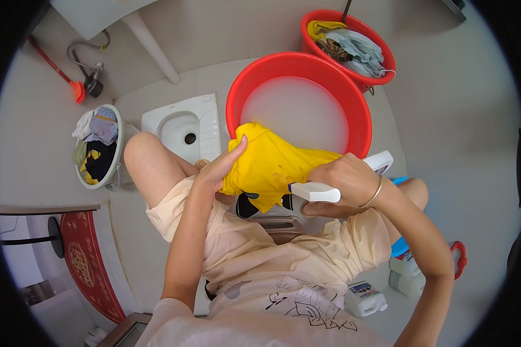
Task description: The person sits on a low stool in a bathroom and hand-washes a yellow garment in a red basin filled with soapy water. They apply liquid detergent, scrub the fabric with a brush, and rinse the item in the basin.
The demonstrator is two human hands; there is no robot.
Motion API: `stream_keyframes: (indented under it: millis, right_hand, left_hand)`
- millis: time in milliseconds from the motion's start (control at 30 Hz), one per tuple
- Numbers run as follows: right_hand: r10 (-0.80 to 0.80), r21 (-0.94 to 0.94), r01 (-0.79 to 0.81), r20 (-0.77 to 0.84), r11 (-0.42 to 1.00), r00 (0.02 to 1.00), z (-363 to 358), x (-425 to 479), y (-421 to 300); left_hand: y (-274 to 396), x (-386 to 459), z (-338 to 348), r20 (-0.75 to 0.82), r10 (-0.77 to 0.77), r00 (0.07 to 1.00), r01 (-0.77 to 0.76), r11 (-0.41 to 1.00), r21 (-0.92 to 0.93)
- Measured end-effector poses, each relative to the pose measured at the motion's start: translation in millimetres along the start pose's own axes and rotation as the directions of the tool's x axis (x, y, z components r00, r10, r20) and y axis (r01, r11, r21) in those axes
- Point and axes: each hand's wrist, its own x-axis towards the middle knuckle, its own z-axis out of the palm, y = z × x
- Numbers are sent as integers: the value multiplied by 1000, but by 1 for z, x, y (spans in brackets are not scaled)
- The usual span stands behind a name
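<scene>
A wet-looking yellow garment (269, 158) stretches between my hands over the near rim of a large red basin (362, 130) holding cloudy water. My left hand (223, 167) grips its left side, thumb on top. My right hand (345, 180) is closed around the cloth's right side and a white-handled brush or similar tool (316, 191); the fingers are partly hidden. The tool's dark blue end touches the cloth beside a darker patch. Another white object (380, 162), partly covered by my right hand, shows behind it.
A squat toilet (208, 126) lies left of the basin. A white bucket (120, 147) of clothes stands farther left, a red bucket (388, 56) of clothes at the back right. White plastic jugs (364, 299) stand at the lower right, near a blue basin (399, 246).
</scene>
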Motion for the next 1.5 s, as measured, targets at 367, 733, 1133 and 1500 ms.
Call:
stream_keyframes:
  millis: [367,733,1133,1500]
  right_hand:
    - [73,-94,-77,-48,993,996,-8,-17,19]
    - [86,-177,-97,-72,979,994,-10,-6,24]
    - [113,-100,-119,-67,988,991,-3,-26,43]
    - [113,-88,-129,-171,988,979,1,-27,41]
  left_hand:
    - [-1,0,0,38,12,999,-12,1000,-3]
    - [-1,2,-1,8,20,1000,-19,1000,-22]
    - [-2,5,-2,-10,8,1000,-8,999,-31]
    - [-1,3,2,-31,14,999,-16,999,-43]
